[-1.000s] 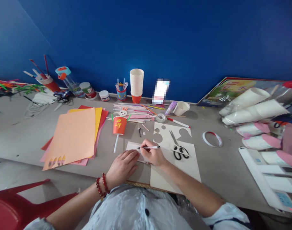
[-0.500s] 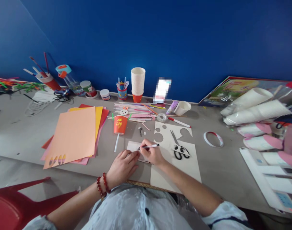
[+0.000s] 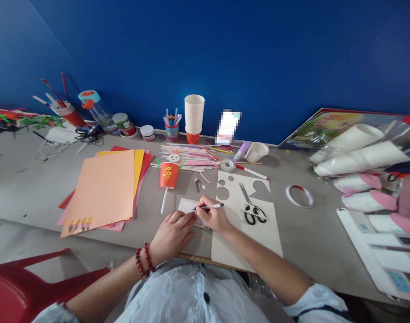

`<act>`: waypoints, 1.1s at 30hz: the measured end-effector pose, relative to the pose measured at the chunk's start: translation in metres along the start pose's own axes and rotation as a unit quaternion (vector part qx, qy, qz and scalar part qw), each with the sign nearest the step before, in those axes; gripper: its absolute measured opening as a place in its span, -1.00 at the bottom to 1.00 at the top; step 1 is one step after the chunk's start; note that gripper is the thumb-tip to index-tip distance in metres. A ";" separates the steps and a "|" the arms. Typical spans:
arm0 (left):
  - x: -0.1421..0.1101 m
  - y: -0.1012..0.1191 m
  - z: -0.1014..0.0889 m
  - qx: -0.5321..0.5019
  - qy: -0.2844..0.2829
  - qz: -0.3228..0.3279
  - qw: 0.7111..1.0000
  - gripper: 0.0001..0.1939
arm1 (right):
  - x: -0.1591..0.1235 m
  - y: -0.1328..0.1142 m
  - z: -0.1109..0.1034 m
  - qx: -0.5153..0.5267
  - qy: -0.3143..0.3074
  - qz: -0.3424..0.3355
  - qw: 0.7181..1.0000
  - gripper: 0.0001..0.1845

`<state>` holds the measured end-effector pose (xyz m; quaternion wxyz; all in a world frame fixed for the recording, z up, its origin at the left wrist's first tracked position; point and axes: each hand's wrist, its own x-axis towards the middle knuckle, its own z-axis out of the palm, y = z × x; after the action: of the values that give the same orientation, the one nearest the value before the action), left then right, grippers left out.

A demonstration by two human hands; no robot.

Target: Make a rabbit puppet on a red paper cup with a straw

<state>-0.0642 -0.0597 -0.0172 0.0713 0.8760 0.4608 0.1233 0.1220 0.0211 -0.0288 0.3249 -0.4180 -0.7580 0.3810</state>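
Note:
In my right hand [image 3: 215, 216] a slim pen [image 3: 211, 206] is gripped, its tip down on a small pale paper [image 3: 187, 204] at the table's front. Flat beside it lies my left hand [image 3: 173, 235], fingers stretched over the paper's lower left part and close to the pen tip. Both hands hide much of the paper. Just beyond it stands an orange paper cup [image 3: 169, 175] with a small rabbit face [image 3: 174, 157] on top and a white straw [image 3: 164, 200] sticking out below. To the right, black-handled scissors [image 3: 253, 211] rest on a white sheet [image 3: 247, 242] with cut-out holes.
Coloured paper sheets [image 3: 105, 188] are stacked at left. Behind the cup lie loose straws [image 3: 187, 154], a clear tape roll [image 3: 227, 165] and a red-capped marker [image 3: 253, 172]. Stacked paper cups [image 3: 194, 114] stand against the wall. A white tape ring [image 3: 299, 196] is at right.

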 end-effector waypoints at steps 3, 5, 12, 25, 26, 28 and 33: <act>0.000 0.000 0.000 0.003 -0.002 0.001 1.000 -0.61 | 0.000 0.001 0.000 0.002 0.009 -0.003 1.000 -0.89; 0.001 0.001 0.000 -0.002 0.001 0.001 1.000 -0.60 | 0.000 0.002 0.000 0.002 0.007 -0.005 1.000 -0.89; 0.000 0.000 0.001 -0.005 0.001 -0.001 1.000 -0.62 | -0.001 0.001 0.001 -0.006 0.006 -0.009 1.000 -0.90; 0.001 0.000 0.000 0.002 -0.005 0.000 1.000 -0.63 | -0.001 0.001 0.001 -0.018 0.009 -0.011 1.000 -0.89; 0.001 0.000 0.000 0.003 -0.005 0.000 1.000 -0.63 | -0.001 0.001 0.001 -0.019 0.011 -0.011 1.000 -0.89; 0.001 0.000 0.000 0.003 -0.004 0.001 1.000 -0.61 | -0.002 0.000 0.001 -0.020 0.018 -0.010 1.000 -0.88; 0.000 0.000 0.000 0.005 -0.003 0.002 1.000 -0.61 | -0.002 0.001 0.001 -0.012 0.023 -0.007 1.000 -0.88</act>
<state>-0.0640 -0.0597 -0.0175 0.0679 0.8776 0.4595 0.1182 0.1223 0.0192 -0.0302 0.3395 -0.4252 -0.7579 0.3598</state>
